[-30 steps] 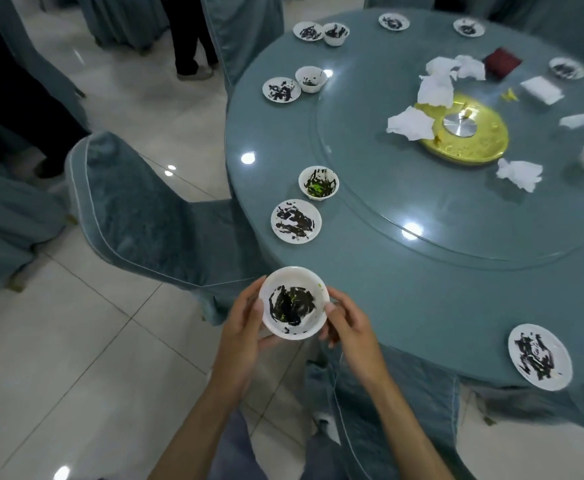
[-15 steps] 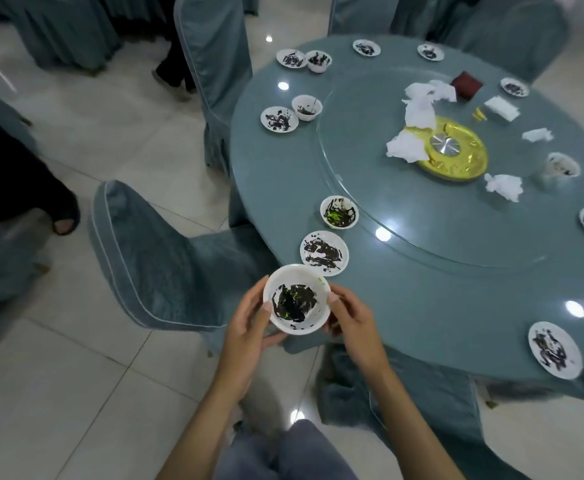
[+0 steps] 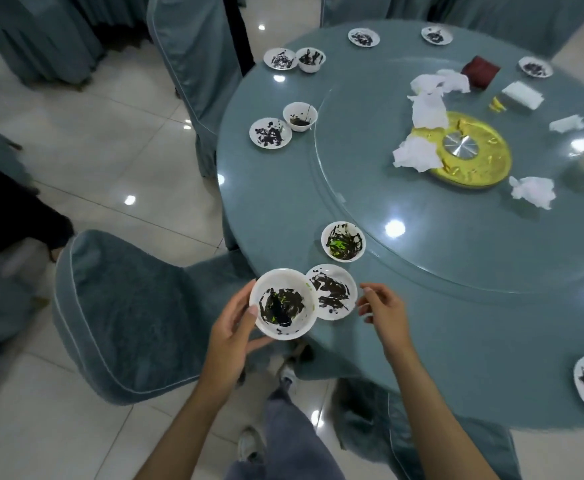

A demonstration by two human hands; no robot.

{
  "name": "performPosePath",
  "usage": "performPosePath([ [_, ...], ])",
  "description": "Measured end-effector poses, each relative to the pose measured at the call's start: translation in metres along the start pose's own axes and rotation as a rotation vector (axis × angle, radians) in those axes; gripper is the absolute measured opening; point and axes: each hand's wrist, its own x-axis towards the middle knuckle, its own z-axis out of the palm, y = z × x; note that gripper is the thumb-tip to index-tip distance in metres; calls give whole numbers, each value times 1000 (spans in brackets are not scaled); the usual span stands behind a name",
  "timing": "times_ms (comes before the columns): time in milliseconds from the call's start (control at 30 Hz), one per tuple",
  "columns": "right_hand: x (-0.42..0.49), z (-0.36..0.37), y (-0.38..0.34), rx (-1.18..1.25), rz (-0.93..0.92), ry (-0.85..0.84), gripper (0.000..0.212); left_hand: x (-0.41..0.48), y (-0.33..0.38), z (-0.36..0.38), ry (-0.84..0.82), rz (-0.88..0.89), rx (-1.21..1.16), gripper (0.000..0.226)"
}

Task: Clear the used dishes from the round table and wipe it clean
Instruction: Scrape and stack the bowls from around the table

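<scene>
In the head view, the left hand [image 3: 229,329] holds a soiled white bowl [image 3: 283,304] at the near edge of the round table [image 3: 283,202], thumb on its rim and fingers curled beneath. The right hand [image 3: 384,311] is empty, its fingers loosely bent, with the fingertips just beside the right rim of a small plate [image 3: 335,293]; I cannot tell whether they touch it. That plate lies flat on the table's edge between the two hands, and the held bowl overlaps its left rim in this view. The right hand is the nearer and freer one, so I judge the plate to be the next pickup. Being round, it offers no long axis and any side of the rim would serve. Just beyond it sits a second bowl [image 3: 343,241], smeared dark and green. The dishes look glossy, hard and shallow, streaked with dark sauce. The tabletop is smooth and grey-blue, with a glass turntable [image 3: 422,244] carrying crumpled paper napkins [image 3: 418,155] and a gold centre disc [image 3: 491,161]. More dirty dishes ring the far rim.
</scene>
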Motion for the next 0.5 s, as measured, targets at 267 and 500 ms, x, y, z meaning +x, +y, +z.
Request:
performPosePath([
  [267,111,10,10,-160,151,76,23,77,20,15,51,-10,89,37],
  [500,143,30,3,-230,175,29,37,114,31,7,39,-37,105,38],
])
